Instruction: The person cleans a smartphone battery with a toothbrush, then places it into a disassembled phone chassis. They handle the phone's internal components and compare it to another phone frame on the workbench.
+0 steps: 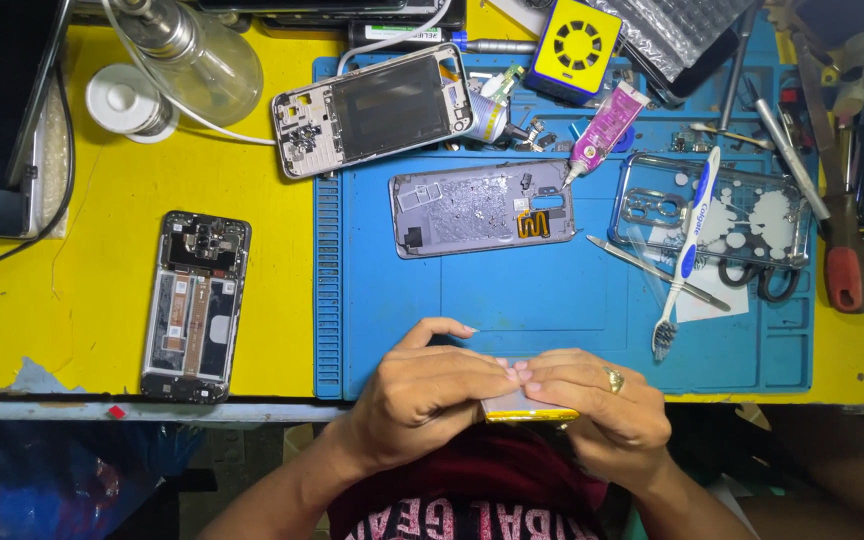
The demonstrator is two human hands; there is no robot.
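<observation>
- Both hands meet at the near edge of the blue work mat (552, 300), close to the person's body.
- Left hand (422, 395) and right hand (602, 400) pinch a flat phone battery (527, 408) with a yellow edge, fingers closed tight on it.
- Farther back on the mat lies a grey phone back cover (482, 208).
- A toothbrush (687, 250) lies to the right of it.
- An open phone body (195, 306) rests on the yellow table (262, 280), to the left.

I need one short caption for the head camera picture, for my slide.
Both hands, left hand and right hand, hold a flat yellow-edged battery over a blue repair mat among opened phones.
</observation>
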